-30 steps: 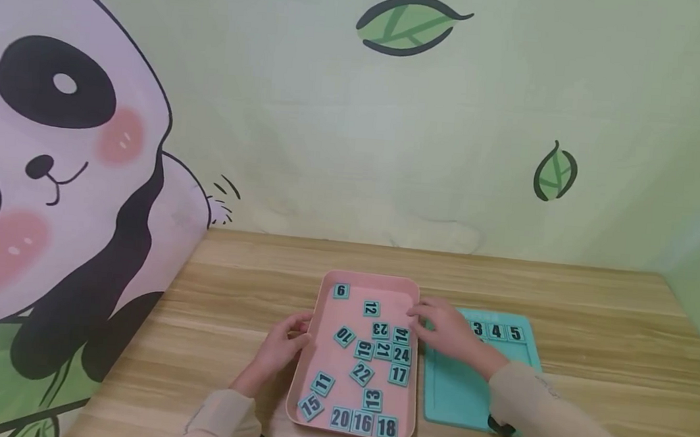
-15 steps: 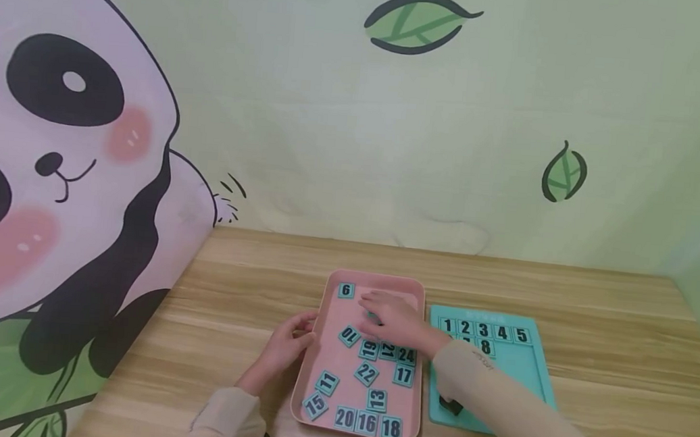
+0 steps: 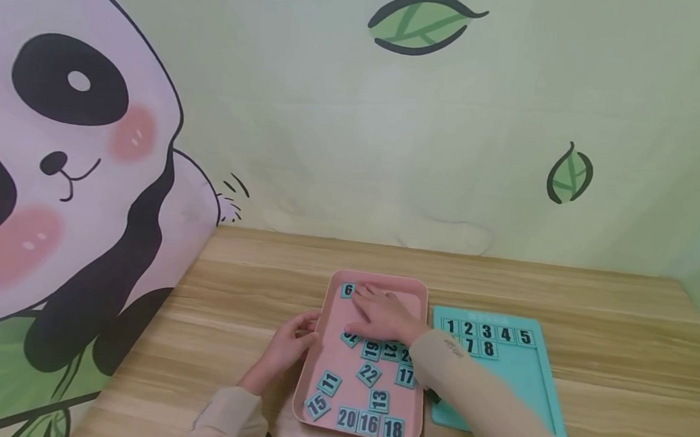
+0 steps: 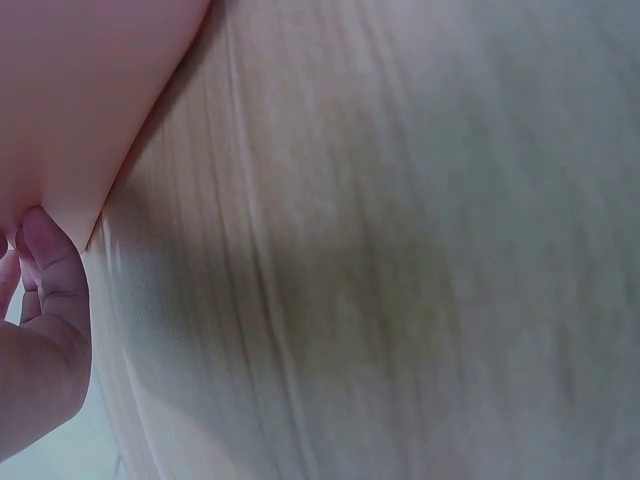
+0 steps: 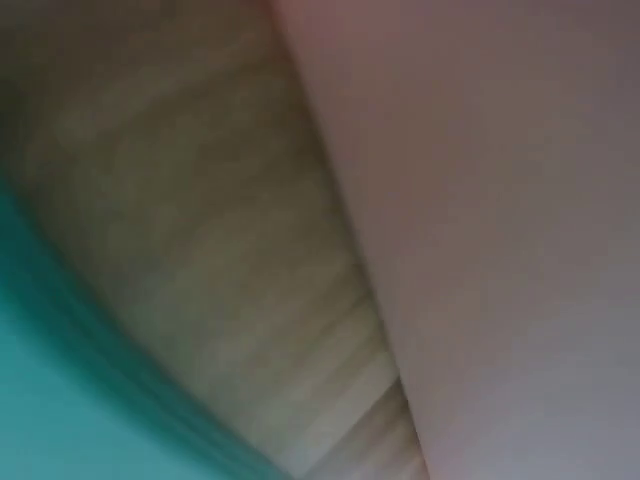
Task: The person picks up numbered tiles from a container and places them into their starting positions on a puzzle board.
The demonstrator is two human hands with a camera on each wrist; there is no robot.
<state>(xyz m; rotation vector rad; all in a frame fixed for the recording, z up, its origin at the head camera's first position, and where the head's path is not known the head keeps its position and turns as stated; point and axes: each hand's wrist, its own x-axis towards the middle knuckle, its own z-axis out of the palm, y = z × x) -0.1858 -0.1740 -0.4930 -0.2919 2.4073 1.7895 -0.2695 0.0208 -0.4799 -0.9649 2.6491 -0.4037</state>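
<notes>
A pink tray (image 3: 346, 364) full of scattered number tiles lies in front of me. My left hand (image 3: 285, 344) holds its left edge; in the left wrist view the thumb (image 4: 55, 260) lies against the tray's outer wall. Over the tray's upper part, my right hand (image 3: 384, 317) is spread with its fingers reaching left, the fingertips beside the 6 tile (image 3: 348, 290). It hides the tiles under it and partly covers the 10 tile (image 3: 350, 338). The right wrist view shows only the tray wall (image 5: 500, 250), table and board edge, not the hand.
A turquoise number board (image 3: 514, 392) lies right of the tray, with 1 to 5 in its top row and 7 and 8 visible below. My right sleeve (image 3: 466, 382) crosses its left part. Both rest on a wooden table (image 3: 615, 352) before a panda-printed backdrop.
The right hand has moved left from the tray's right rim to over the tiles near the 6, uncovering much of the board. The left hand stays at the tray's edge.
</notes>
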